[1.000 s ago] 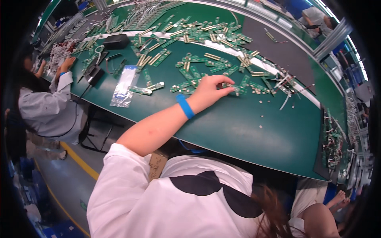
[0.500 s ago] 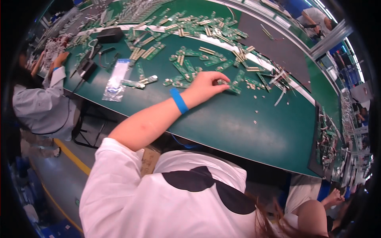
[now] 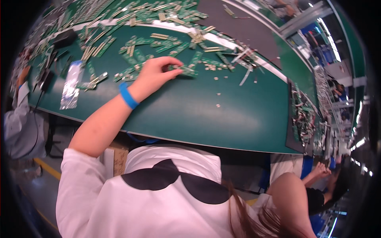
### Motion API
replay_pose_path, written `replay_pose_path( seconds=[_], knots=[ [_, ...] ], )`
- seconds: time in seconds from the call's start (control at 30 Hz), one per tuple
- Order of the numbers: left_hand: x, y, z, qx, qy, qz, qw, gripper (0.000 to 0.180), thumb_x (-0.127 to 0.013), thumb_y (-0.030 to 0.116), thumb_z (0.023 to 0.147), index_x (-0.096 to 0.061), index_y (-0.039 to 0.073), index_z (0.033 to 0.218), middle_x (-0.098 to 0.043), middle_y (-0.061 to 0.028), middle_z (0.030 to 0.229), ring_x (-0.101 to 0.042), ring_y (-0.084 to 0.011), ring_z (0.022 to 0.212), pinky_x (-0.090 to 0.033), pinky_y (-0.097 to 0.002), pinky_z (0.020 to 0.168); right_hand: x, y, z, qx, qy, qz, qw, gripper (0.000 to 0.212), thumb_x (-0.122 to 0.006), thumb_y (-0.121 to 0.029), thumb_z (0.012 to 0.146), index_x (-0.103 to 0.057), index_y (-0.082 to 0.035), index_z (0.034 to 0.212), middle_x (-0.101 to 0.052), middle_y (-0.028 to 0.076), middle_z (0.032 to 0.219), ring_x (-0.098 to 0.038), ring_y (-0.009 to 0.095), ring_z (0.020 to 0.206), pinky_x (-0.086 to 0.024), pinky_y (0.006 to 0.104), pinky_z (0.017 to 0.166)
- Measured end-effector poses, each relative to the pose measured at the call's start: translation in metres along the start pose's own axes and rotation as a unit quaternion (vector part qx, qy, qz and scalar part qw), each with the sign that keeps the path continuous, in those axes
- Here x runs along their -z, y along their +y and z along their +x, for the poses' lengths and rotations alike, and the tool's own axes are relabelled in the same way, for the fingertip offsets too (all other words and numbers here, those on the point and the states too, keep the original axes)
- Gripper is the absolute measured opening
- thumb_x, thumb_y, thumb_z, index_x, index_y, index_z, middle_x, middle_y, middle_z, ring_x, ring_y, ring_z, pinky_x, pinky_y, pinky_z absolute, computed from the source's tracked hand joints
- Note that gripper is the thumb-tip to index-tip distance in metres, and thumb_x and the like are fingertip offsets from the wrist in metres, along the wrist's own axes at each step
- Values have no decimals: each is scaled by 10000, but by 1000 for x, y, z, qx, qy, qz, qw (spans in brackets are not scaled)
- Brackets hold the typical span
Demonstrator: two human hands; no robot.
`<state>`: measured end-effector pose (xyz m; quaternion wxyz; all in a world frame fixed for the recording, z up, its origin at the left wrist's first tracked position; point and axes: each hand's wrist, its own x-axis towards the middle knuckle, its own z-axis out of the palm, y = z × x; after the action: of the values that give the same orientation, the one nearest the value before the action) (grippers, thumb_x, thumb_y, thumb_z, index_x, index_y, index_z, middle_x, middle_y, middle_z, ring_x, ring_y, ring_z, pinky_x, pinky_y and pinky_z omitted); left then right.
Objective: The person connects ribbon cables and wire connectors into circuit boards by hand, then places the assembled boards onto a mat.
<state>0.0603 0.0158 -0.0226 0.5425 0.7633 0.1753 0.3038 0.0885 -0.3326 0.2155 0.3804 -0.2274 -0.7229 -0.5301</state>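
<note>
My left hand [image 3: 156, 73], with a blue band [image 3: 128, 96] on its wrist, reaches over the green table from the left. Its thumb and curled forefinger close around one end of a small green circuit board [image 3: 190, 72], which lies at the table surface. The other fingers are partly hidden behind the forefinger. Another narrow green board [image 3: 196, 58] lies just beyond the held one, and small pale pieces [image 3: 214, 66] are scattered to its right. My right hand does not show; only a bent bare arm [image 3: 289, 194] appears at the lower right.
Many circuit boards [image 3: 166, 42] are strewn beyond my hand. A clear plastic bag [image 3: 71, 87] lies left, near a black box [image 3: 65, 39]. Loose wires [image 3: 246, 57] lie at the back right, and a dark tray [image 3: 294, 135] of parts at the right edge. A co-worker's sleeve [image 3: 24, 131] shows at left.
The view has swung to the right, so the table and my left hand now appear further left and higher. The hand stays at the same board.
</note>
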Motion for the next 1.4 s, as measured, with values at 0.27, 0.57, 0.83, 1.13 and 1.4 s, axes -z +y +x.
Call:
replay_pose_path(
  seconds=[0.27, 0.57, 0.83, 1.13, 1.4],
  knots=[
    [10, 5, -12, 15, 24, -16, 999, 201, -670, 64, 779, -655, 32, 977, -615, -1, 701, -536, -48, 586, -412, -192, 523, -52, -47, -149, -288, 204, 250, 902, 366, -660, -170, 765, -554, -134, 1113, -581, 90, 992, -571, 213, 791, -473, 369, 679],
    [11, -4, -3, 57, 13, -49, 997, 207, -673, 30, 784, -643, 11, 988, -610, -12, 775, -554, -56, 636, -429, -175, 568, -23, 118, -96, -450, -141, 243, 848, 951, -720, -403, 718, -208, 21, 1397, -203, 297, 1414, -542, 234, 773, -443, 213, 460],
    [8, 5, -13, 80, 55, -69, 993, 219, -673, 44, 797, -634, 7, 1009, -624, -15, 775, -571, -64, 637, -449, -186, 571, 6, 140, -118, -350, -177, 347, 852, 930, -687, -476, 737, -249, 31, 1381, -245, 333, 1377, -531, 281, 905, -462, 297, 657],
    [15, -3, -14, 38, 43, -15, 998, 207, -675, 34, 792, -642, 6, 995, -629, -28, 791, -584, -69, 658, -464, -193, 581, -73, 114, -152, -444, -111, 294, 839, 917, -647, -526, 748, -266, 16, 1381, -273, 321, 1370, -496, 317, 1003, -425, 360, 773],
    [16, 10, -8, 59, -15, -110, 992, 229, -628, -10, 813, -617, -19, 1042, -625, -48, 865, -599, -100, 746, -473, -211, 668, -72, 137, -180, -530, -174, 270, 784, 909, -611, -571, 758, -281, 3, 1381, -298, 310, 1364, -466, 349, 1090, -392, 416, 877]
  ],
)
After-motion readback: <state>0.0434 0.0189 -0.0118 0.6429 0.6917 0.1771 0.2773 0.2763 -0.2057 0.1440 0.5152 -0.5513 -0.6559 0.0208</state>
